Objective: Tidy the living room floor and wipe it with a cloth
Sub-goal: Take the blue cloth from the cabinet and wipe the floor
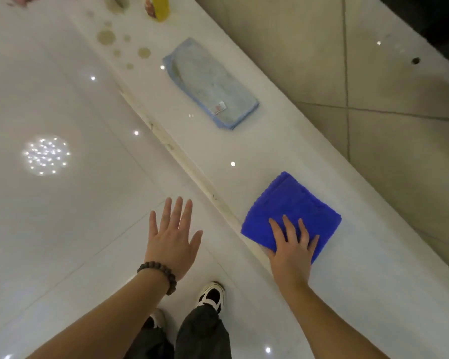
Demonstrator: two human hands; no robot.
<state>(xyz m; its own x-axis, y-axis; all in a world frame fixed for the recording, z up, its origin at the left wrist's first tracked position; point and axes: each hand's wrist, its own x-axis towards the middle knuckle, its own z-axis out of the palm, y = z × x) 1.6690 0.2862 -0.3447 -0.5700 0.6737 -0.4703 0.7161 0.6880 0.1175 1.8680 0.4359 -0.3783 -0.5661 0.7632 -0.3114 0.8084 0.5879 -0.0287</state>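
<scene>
While pressed flat on white floor (62, 104), right hand (290, 252), fingers straight, atop folded dark blue cloth (296, 211). Left hand (171, 244) spread, holding nothing. Pale blue cloth (210, 84) farther off, beside brownish stains (106, 37).

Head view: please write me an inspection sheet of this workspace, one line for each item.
Surface: glossy white floor with brownish round stains.
Job's things: dark blue cloth folded; light blue cloth folded, soiled, lying beyond it.
Clutter: yellow object at the top edge, cut off.
Grips: right hand flat on the dark blue cloth; left hand open, fingers spread, holding nothing.
Cables: nothing seen.
Surroundings: beige tiles on the right; shoe below.
</scene>
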